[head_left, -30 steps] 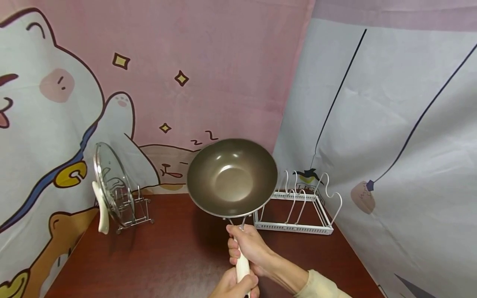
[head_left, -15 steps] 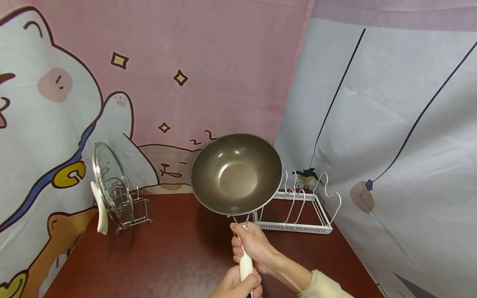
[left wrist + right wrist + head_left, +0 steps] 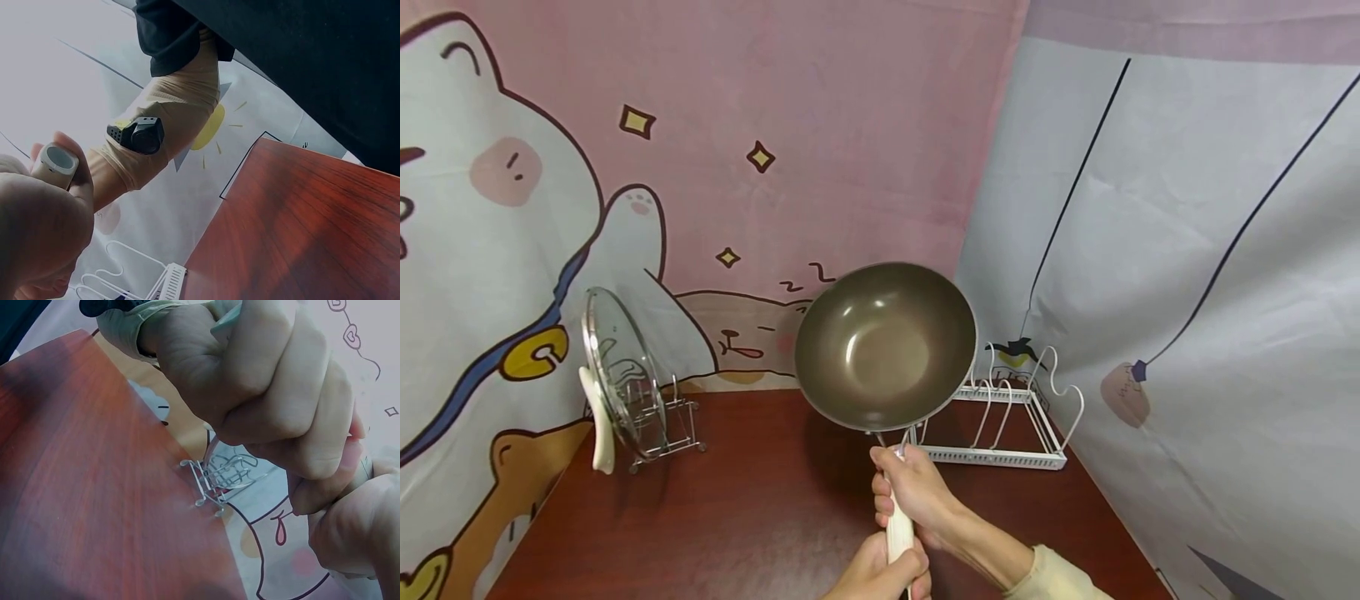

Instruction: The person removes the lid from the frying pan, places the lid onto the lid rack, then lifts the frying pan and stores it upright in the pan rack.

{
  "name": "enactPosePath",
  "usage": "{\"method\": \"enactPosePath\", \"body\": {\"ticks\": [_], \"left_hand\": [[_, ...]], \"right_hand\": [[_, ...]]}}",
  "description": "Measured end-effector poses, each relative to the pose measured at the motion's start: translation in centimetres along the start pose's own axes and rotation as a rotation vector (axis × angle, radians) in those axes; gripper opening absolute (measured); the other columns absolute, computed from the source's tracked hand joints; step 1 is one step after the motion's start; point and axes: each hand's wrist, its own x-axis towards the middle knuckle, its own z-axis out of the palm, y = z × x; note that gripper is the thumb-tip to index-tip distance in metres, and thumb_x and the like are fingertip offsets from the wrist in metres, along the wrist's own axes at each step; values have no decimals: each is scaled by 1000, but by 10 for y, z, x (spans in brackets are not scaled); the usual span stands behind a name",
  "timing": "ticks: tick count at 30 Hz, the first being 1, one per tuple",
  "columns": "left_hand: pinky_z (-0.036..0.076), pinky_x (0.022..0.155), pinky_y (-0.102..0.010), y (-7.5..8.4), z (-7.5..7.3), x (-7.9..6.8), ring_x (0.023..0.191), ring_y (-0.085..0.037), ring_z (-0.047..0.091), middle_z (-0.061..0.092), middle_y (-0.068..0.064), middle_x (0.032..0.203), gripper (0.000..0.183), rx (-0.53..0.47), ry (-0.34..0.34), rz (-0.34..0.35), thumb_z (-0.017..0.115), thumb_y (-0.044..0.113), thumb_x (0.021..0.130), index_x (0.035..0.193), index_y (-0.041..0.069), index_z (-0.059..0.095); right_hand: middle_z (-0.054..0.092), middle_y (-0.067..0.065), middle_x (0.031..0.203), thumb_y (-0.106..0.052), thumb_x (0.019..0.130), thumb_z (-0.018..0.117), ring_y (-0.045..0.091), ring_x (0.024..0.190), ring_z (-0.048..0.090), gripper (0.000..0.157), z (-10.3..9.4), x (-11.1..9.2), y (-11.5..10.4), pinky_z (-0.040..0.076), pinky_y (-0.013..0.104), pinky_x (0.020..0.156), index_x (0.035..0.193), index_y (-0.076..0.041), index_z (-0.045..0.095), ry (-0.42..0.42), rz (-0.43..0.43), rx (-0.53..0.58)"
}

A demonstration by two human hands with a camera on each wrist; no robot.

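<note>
A wok with a brown-grey inside is held up over the table, its bowl tilted to face me in the head view. My right hand grips the pale handle close to the bowl. Lower down, my left hand wraps round the same handle near its end. The handle's round hollow end sticks out of the left fist in the left wrist view. In the right wrist view, the left hand fills the top, with the right hand at the lower right.
A glass lid with a cream handle stands on edge in a small wire rack at the table's left. At the right stands a white rack with upright wire dividers, partly behind the wok. Printed cloth hangs behind the brown table.
Both hands have carried the wok to the right and slightly up, so it overlaps more of the white rack's left side. The grip on the handle looks the same.
</note>
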Motion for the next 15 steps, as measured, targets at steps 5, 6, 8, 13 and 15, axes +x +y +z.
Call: {"method": "enactPosePath", "body": {"ticks": [5, 6, 8, 13, 15], "left_hand": [[40, 51, -13, -1, 2, 2, 55, -1, 48, 57, 10, 68, 14, -9, -1, -8, 57, 11, 102, 89, 13, 54], [40, 51, -14, -1, 2, 2, 55, -1, 48, 57, 10, 68, 14, -11, 0, -8, 56, 10, 102, 88, 13, 54], [41, 52, -14, 0, 3, 3, 55, -2, 48, 56, 10, 68, 14, -20, -8, -10, 56, 10, 101, 88, 13, 54], [40, 51, -13, 0, 4, 5, 55, 1, 48, 56, 13, 68, 13, -27, -39, -1, 54, 10, 102, 89, 13, 54], [40, 51, -12, -1, 3, 5, 55, 2, 48, 56, 14, 68, 13, -25, -54, 3, 53, 10, 102, 89, 13, 54]], "right_hand": [[46, -7, 65, -28, 115, 58, 8, 51, 46, 32, -1, -2, -2, 49, 25, 51, 89, -13, 46, 12, -17, -28], [46, -7, 65, -28, 115, 58, 8, 51, 46, 32, -2, -3, -2, 48, 25, 51, 89, -13, 46, 14, -20, -30], [46, -6, 65, -28, 115, 58, 9, 51, 46, 32, -2, -4, -2, 48, 25, 51, 89, -14, 46, 17, -26, -38], [46, -6, 65, -29, 115, 57, 10, 51, 47, 31, -4, -5, -3, 49, 26, 50, 90, -14, 46, 31, -34, -57], [46, -6, 64, -29, 115, 57, 10, 51, 47, 31, -4, -6, -2, 50, 26, 50, 90, -13, 46, 42, -34, -60]]}}
